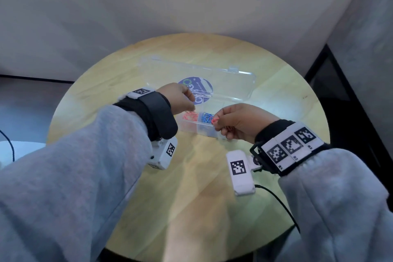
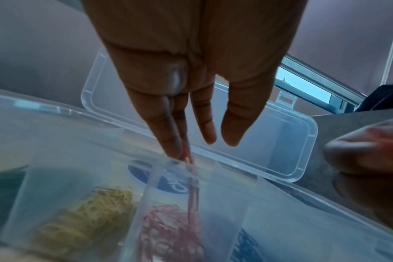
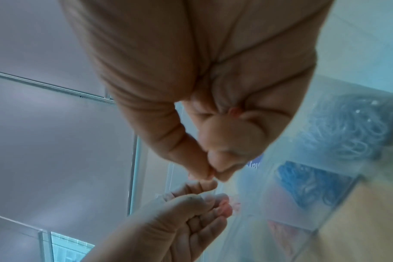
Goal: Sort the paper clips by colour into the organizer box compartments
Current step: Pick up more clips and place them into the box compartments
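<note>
**Red clips going into their compartment**

Near the surface's middle, the right hand point(image 1: 240, 122) has its fingers clamped on a bunch of red clips point(image 1: 214, 121). Beyond, the left hand point(image 1: 180, 98) pinches one red clip point(image 2: 187, 154) above the red pile point(image 2: 171, 228) in the organizer box point(image 1: 196, 128); releasing it looks next.

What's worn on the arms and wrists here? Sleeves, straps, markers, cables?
Both arms wear grey sleeves. Each wrist has a black strap bearing white blocks with black-and-white square markers. A white camera unit hangs under each wrist; a black cable runs from the right one. Hands bare.
</note>
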